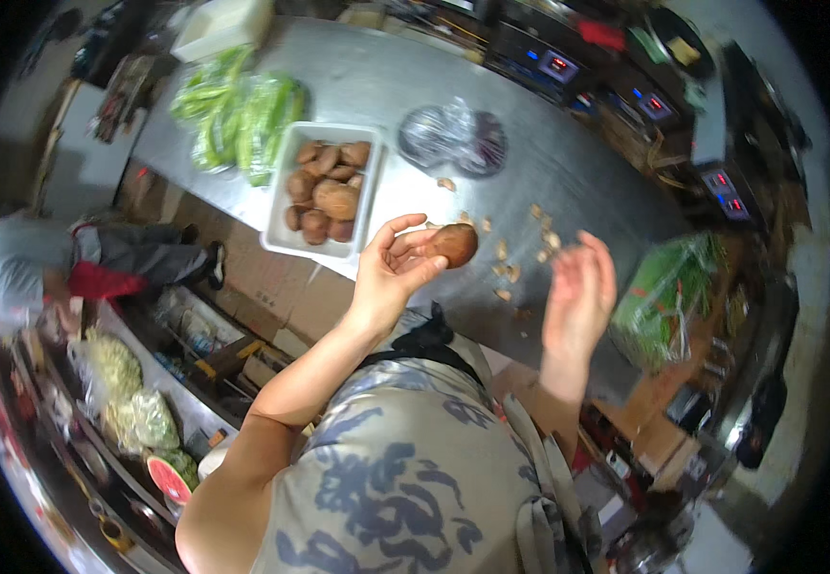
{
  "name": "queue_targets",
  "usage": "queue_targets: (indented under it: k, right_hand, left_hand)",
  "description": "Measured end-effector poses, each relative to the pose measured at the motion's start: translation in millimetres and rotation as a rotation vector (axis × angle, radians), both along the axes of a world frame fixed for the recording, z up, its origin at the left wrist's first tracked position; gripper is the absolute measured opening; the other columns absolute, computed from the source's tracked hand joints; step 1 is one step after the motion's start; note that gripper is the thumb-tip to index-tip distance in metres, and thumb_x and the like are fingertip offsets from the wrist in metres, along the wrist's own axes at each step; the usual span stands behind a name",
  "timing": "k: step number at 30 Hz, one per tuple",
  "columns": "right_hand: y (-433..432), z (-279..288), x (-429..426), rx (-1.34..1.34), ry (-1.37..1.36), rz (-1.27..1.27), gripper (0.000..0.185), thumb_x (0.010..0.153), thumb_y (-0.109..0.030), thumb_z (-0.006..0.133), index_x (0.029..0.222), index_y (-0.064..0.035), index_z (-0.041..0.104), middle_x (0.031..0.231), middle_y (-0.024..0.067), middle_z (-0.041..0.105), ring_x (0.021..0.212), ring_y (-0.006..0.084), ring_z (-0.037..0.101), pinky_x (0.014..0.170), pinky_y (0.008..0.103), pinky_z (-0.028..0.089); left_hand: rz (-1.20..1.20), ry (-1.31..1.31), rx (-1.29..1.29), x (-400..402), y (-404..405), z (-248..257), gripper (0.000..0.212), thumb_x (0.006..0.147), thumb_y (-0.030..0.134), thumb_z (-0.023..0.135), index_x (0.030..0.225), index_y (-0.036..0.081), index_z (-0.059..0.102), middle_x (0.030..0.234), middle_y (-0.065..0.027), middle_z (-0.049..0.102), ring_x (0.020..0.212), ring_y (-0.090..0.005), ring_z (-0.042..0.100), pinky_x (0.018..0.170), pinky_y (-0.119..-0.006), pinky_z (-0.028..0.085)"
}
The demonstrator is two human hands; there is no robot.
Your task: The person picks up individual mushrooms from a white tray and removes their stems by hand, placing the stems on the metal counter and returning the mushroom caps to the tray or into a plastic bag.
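Note:
A brown-capped mushroom point(460, 245) is pinched between the thumb and fingers of my left hand point(395, 267), over the front part of a stainless steel table point(558, 151). My right hand point(578, 290) is raised on the other side, apart from the mushroom. It is blurred, its fingers are extended, and nothing shows in it. Several mushroom stem pieces point(514, 272) lie scattered on the steel between my hands and just beyond. Left of my left hand stands a white plastic tub point(373, 179) holding several brown mushrooms point(334, 199).
Bagged green vegetables point(239, 122) lie beyond the tub. Two plastic-wrapped dark bundles point(450, 136) sit mid-table. A bag of leafy greens point(666, 301) is at the right edge. A person point(34, 262) bends over at the left, near a counter with a cut watermelon point(169, 477).

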State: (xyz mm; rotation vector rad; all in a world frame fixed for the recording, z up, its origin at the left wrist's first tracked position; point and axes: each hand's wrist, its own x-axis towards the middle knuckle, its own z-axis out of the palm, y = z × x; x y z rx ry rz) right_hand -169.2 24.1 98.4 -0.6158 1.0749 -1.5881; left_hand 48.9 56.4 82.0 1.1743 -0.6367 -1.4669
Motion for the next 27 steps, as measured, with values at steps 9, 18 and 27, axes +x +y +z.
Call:
queue_targets:
  k: [9, 18, 27]
  right_hand:
    - [21, -51, -23, 0.314, 0.041, -0.015, 0.03, 0.098, -0.033, 0.054, 0.092, -0.0035, 0.061, 0.059, -0.0028, 0.052, 0.049, 0.0043, 0.043, 0.051, 0.0207, 0.035]
    - [27, -72, -5, 0.199, 0.101, 0.087, 0.079, 0.092, -0.005, 0.053, 0.152, -0.0173, 0.004, 0.149, 0.0196, 0.032, 0.093, 0.019, 0.065, 0.082, 0.0288, 0.051]
    - [86, -157, -12, 0.214, 0.101, 0.381, 0.067, 0.095, -0.055, 0.035, 0.151, -0.0218, 0.019, 0.154, 0.002, 0.025, 0.136, 0.0255, 0.032, 0.111, 0.0454, 0.022]
  left_hand:
    - [0.343, -0.422, 0.033, 172, -59, -146, 0.045, 0.086, 0.003, 0.066, 0.127, -0.002, 0.047, 0.113, -0.012, 0.063, 0.097, -0.0201, 0.063, 0.079, -0.028, 0.051]
    - [0.114, -1.226, -0.032, 140, -85, -117, 0.017, 0.086, 0.016, 0.065, 0.085, 0.0, 0.068, 0.086, -0.0167, 0.066, 0.08, -0.0265, 0.064, 0.068, -0.04, 0.047]
    - [-0.819, -0.845, -1.132, -136, -11, -87, 0.048, 0.093, 0.04, 0.048, 0.134, 0.015, 0.05, 0.14, -0.0098, 0.046, 0.139, -0.0303, 0.031, 0.112, -0.058, 0.015]
